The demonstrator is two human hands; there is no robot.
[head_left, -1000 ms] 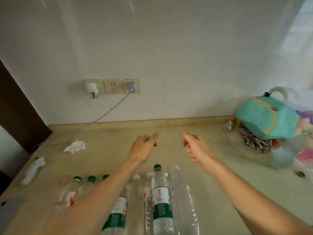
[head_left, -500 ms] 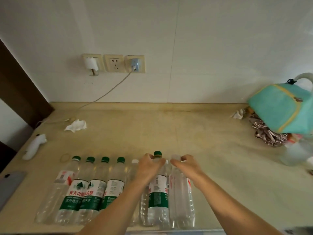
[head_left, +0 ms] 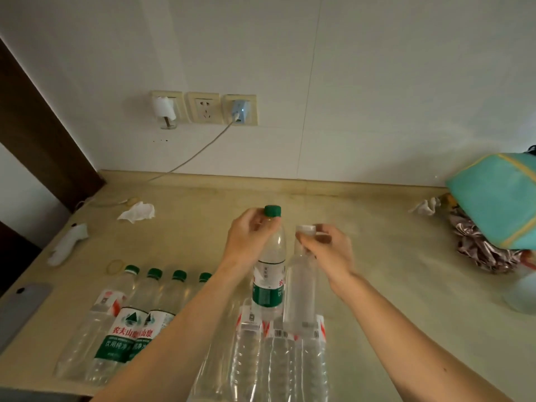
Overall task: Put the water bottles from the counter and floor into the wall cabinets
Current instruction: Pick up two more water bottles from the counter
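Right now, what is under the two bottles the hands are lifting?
Clear bottles with barcode labels lie flat on the counter, below the green-capped bottle and the white-capped bottle. The arms cover part of the row.

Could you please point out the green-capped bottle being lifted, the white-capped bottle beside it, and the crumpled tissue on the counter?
Green-capped bottle [head_left: 268, 291], head view, on its green label.
White-capped bottle [head_left: 300, 294], head view, on its clear body.
Tissue [head_left: 137, 212], head view, on its crumpled middle.

Both forearms reach forward, left grip [head_left: 251, 237] and right grip [head_left: 327, 248] curled.
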